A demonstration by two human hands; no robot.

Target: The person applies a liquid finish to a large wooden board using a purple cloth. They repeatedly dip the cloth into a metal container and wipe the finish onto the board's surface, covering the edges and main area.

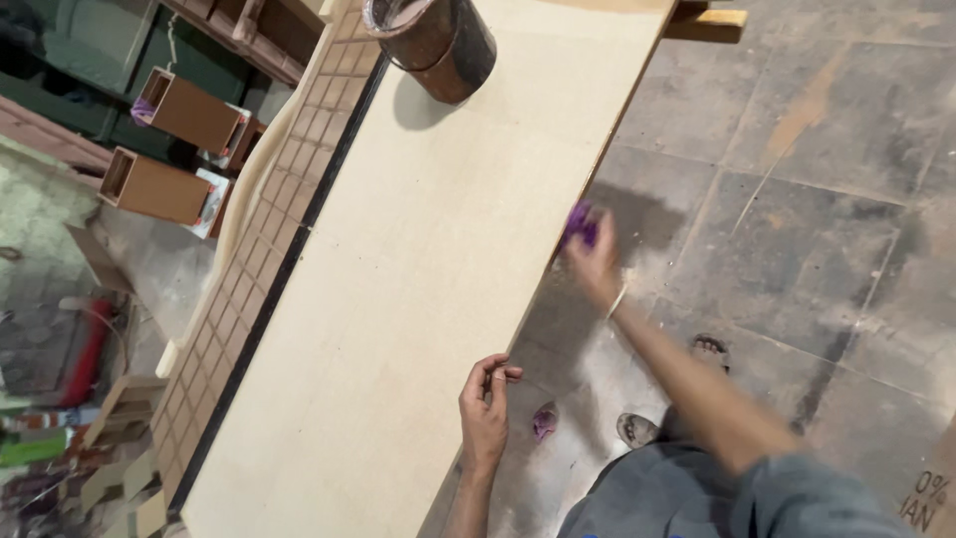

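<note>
The pale board (398, 299) lies flat before you, running from near to far. Your right hand (595, 261) is closed on a purple cloth (580, 225), pressed to the board's right edge, blurred. Your left hand (485, 408) rests on the near right edge, fingers loosely curled, holding nothing. A dark tin (438, 40) stands at the far end. Another purple scrap (544, 421) lies on the floor (817, 199) near your sandalled feet (637, 428).
</note>
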